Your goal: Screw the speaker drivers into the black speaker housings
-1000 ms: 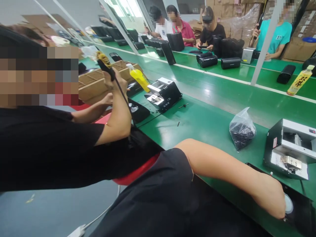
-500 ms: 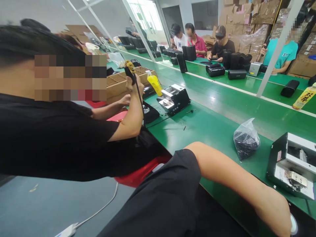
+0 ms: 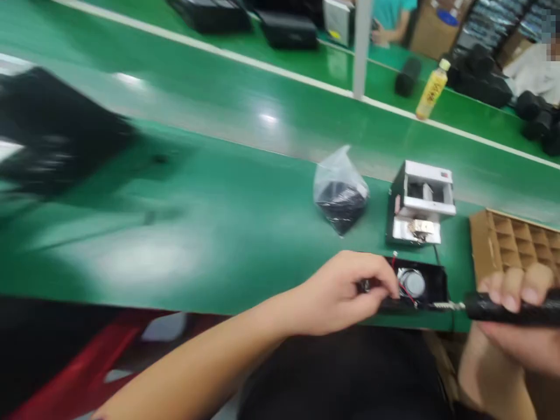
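At four o'clock from the view's centre, a black housing (image 3: 438, 281) lies open on the green table (image 3: 245, 192), with a round silver speaker (image 3: 412, 283) and red wires inside. The left hand (image 3: 343, 291) curls over its nine o'clock end; whether it grips is unclear. Apart from it, at three o'clock, the right hand (image 3: 525, 341) clasps a black driver (image 3: 479, 306), bit towards the housing. At twelve stands a white-and-black unit (image 3: 429, 205); at ten, a clear bag (image 3: 336, 174) of dark contents; at two, a divided carton (image 3: 481, 248). Farther towards twelve, a yellow bottle (image 3: 432, 92) carries dark, unreadable characters.
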Tool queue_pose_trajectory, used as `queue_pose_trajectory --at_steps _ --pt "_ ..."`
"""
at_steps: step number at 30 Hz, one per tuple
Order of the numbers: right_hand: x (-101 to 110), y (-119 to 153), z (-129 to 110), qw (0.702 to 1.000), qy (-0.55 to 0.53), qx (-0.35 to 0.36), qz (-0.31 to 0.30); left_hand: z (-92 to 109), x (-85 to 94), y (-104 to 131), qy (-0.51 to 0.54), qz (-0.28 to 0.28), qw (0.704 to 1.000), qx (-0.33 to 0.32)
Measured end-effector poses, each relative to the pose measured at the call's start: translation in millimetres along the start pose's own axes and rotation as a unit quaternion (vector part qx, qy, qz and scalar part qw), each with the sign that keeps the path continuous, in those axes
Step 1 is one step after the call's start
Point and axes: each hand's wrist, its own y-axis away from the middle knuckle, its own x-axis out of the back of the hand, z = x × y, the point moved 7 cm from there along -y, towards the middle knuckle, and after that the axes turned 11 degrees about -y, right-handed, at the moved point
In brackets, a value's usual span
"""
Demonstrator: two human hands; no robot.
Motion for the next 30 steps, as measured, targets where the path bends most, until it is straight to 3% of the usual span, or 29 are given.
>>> queue_pose_trajectory --at_steps 2,4,6,9,15,30 --pt "-15 -11 7 0.996 0.002 0.087 -0.020 -16 6.6 24 0.075 0.084 0.986 0.123" --pt "-36 -18 20 0.994 0.018 0.084 -0.060 -26 2.6 43 0.116 0.129 0.961 0.213" --pt "-57 -16 28 0.995 0.029 0.042 -0.083 -32 -8.2 54 0.141 0.134 0.943 0.272" --pt "-82 -4 22 0.996 0.039 0.006 -0.075 -36 -24.8 57 0.140 0.113 0.931 0.318" --pt "-99 15 11 0.996 -0.035 0.055 -0.057 -36 -38.4 50 0.111 0.084 0.939 0.314" --pt "-95 17 23 0.999 -0.011 0.037 -0.023 -35 -43.4 46 0.138 0.082 0.941 0.297"
